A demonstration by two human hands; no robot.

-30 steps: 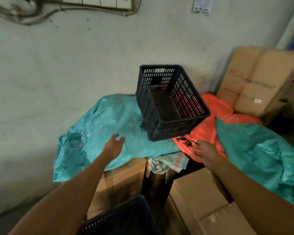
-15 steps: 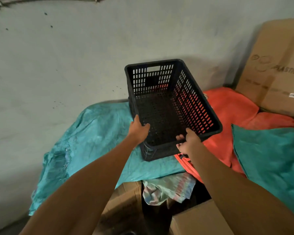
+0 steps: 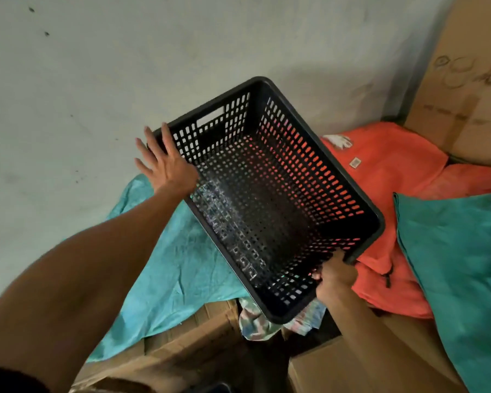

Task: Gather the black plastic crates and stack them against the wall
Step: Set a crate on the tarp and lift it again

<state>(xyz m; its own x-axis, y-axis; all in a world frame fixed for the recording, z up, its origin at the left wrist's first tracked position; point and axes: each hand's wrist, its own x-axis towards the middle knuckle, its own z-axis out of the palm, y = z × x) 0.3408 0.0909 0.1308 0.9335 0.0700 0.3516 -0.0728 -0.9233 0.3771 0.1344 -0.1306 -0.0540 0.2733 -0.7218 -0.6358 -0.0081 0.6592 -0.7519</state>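
Head: crate (image 3: 267,199) hides R hand (image 3: 333,279) fingertips.

Cardboard box (image 3: 465,89) print blurred; right hand (image 3: 335,277) fingertips behind crate (image 3: 267,199) rim

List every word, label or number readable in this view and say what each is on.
Cardboard box, top right: faint printed circles and dark lettering cut off at the picture's edge, too faint to read.
Orange cloth: a small square tag and a white patch, both too small to read.
Black crate: no text visible.
Nothing here reads clearly.
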